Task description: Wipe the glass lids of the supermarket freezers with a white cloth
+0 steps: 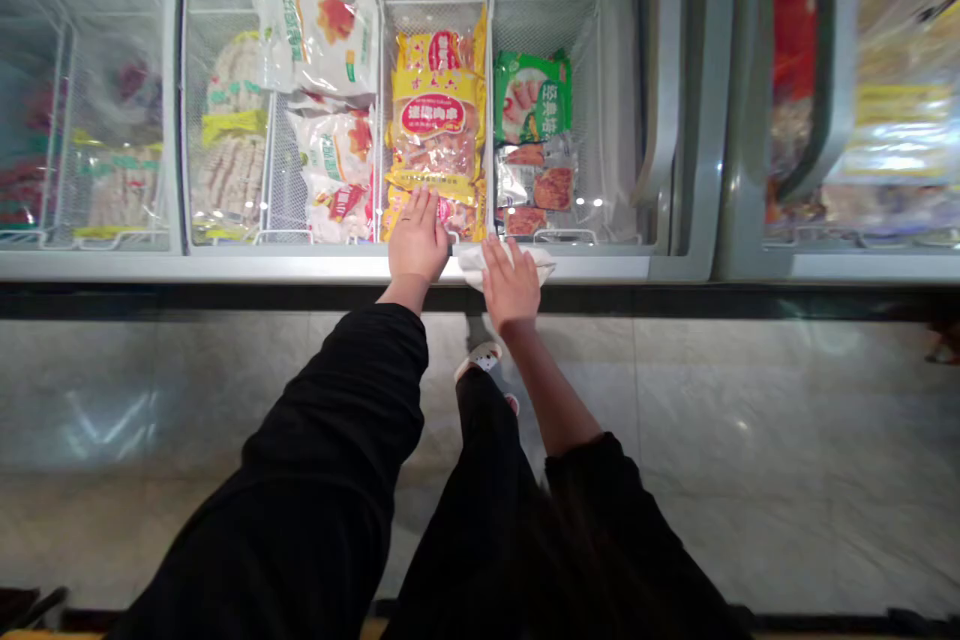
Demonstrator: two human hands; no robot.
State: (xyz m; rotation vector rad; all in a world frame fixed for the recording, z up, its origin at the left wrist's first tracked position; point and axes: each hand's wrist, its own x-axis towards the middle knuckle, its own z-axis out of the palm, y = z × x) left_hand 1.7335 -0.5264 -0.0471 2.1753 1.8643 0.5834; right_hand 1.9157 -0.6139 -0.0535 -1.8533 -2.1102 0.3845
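Observation:
My left hand (418,238) lies flat near the front edge of a chest freezer's glass lid (465,155), its fingers extended and nothing held. Beside it, my right hand (511,285) holds a folded white cloth (541,265) down against the pale front rim (600,267) of the freezer. Its fingers are slightly spread over the cloth, and part of the cloth is hidden under them. Beneath the glass, yellow bags of meat (435,115) lie beyond my left hand. A green packet (532,98) and clear meat packs (551,188) sit beyond my right hand.
White wire baskets divide the freezer, with white bags (330,40) and bundled food packs (229,160) on the left. A grey lid handle (661,70) rises at the right. Another freezer (892,130) adjoins there. My foot (480,358) stands on the tiled floor (720,440).

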